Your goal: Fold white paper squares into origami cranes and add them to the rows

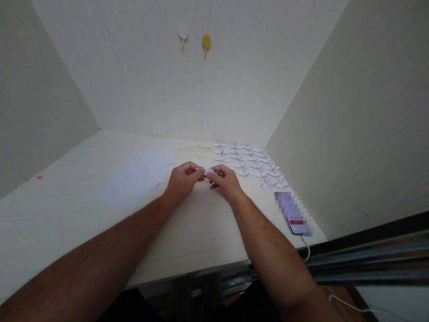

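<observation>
Both hands meet over the middle of a pale wooden desk [67, 210]. My left hand [182, 180] and my right hand [225, 180] pinch a small folded piece of white paper [208, 171] between their fingertips, just above the desktop. Loose white paper sheets [140, 176] lie spread to the left of my left hand. Several finished white paper cranes [250, 163] stand in rows to the right, beyond my right hand.
A phone [292, 212] with a white cable lies near the desk's right front corner. White walls close the desk in at the back and both sides. Two hooks, one white [182, 30] and one yellow [206, 42], hang on the back wall.
</observation>
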### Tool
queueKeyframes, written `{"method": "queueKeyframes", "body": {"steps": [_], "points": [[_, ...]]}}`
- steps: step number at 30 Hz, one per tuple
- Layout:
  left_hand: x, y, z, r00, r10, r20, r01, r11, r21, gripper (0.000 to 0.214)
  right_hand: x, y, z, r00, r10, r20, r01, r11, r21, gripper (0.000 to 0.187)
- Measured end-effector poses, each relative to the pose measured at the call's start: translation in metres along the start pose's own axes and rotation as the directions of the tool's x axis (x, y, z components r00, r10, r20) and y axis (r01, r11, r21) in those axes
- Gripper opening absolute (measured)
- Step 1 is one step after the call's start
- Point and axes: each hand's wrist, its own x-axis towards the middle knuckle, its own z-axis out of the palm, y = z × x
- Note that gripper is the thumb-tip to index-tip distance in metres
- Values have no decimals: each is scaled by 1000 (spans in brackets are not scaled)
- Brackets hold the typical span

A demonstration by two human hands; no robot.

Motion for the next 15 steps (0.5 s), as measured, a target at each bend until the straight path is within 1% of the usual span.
{"method": "queueKeyframes", "body": {"steps": [2,4,8,10,12,15], "points": [[-1,0,1,999,34,-11,-34,999,33,22,0,0,1,999,-32,-24,31,999,-34,36],[-2,1,1,996,77,-45,-72,993,98,19,1,0,2,997,-58,-47,56,997,-50,36],[-5,5,3,977,166,-133,-131,962,240,12,3,4,4,992,-103,-68,98,993,-71,39],[-7,7,4,968,200,-154,-150,946,286,10,4,6,4,991,-115,-73,107,989,-105,40],[-8,7,5,964,221,-145,-169,937,306,9,3,7,4,989,-123,-80,112,984,-137,39],[-9,4,6,969,229,-96,-193,938,289,10,2,8,5,983,-152,-101,133,977,-169,38]]}}
